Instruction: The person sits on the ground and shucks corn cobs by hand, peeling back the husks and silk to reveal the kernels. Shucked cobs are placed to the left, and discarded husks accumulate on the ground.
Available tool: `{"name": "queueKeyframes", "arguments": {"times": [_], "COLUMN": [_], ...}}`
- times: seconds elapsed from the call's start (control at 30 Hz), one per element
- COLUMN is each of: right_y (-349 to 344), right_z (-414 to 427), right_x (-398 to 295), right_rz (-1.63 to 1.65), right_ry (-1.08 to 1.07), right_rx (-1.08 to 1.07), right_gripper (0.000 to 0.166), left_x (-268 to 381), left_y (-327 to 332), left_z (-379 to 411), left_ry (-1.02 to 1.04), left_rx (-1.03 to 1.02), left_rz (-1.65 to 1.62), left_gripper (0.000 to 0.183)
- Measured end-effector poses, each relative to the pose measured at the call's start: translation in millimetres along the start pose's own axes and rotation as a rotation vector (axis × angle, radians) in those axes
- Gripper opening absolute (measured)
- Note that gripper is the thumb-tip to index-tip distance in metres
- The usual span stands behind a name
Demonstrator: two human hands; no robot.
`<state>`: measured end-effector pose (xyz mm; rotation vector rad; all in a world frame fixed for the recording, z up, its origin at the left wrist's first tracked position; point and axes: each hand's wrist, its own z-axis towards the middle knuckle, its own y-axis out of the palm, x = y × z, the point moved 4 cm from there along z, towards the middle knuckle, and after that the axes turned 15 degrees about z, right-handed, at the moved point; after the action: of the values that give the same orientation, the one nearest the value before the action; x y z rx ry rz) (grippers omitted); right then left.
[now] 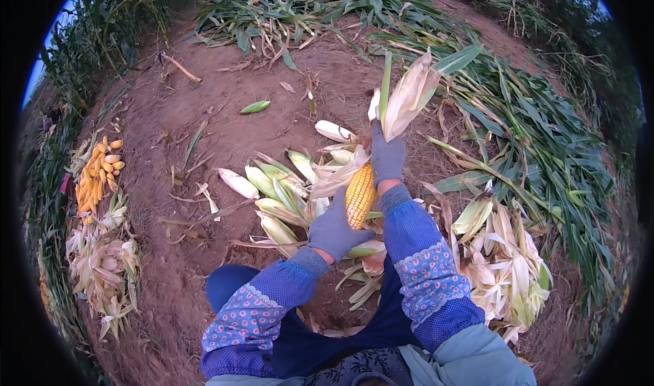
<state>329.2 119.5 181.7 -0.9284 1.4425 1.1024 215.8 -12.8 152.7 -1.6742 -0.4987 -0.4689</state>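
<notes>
A yellow ear of corn (359, 196), its kernels bare, lies between my two gloved hands in front of my knees. My left hand (334, 227) grips the ear's lower end, with the thumb reaching to the right under it. Higher up, my right hand (387, 153) is closed around pale peeled-back corn husk (410, 97) that sticks up past the fingers. Another dry husk flap (340, 175) hangs at the ear's upper left. Several unhusked ears (276, 187) lie in a pile just left of and beyond the ear.
Loose husks (503, 263) are heaped at my right. Farther left lie a pile of bare yellow corn ears (96, 174) and a second husk heap (104, 268). Cut green corn stalks (541, 146) curve along the right and far side. A wooden-handled tool (180, 67) rests on the soil beyond.
</notes>
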Motion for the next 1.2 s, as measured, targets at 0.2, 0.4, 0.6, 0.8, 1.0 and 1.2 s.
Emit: {"name": "queueKeyframes", "arguments": {"times": [0.2,0.4,0.6,0.8,1.0,1.2], "right_y": [0,-16,-8,-2,-26,-113], "right_z": [8,22,35,22,16,95], "right_x": [11,31,35,22,24,56], "right_rz": [0.539,0.751,1.274,0.054,-0.045,0.705], "right_ry": [-0.108,-0.012,0.257,0.047,-0.034,-0.090], "right_rx": [-0.068,-0.051,-0.170,-0.301,-0.189,0.109], "right_gripper": [0.043,0.041,0.040,0.046,0.047,0.045], "left_x": [-24,-12,-12,-24,-25,1], "left_y": [25,31,47,-11,-27,-16], "left_z": [8,4,-15,8,2,8], "left_ry": [0.141,0.168,-0.200,0.321,0.094,0.319], "left_rx": [0.040,-0.139,-0.684,-0.040,-0.225,-0.360], "left_rz": [-0.439,-0.767,-1.482,-0.241,0.350,-0.412], "left_gripper": [0.084,0.060,0.039,0.066,0.078,0.084]}}
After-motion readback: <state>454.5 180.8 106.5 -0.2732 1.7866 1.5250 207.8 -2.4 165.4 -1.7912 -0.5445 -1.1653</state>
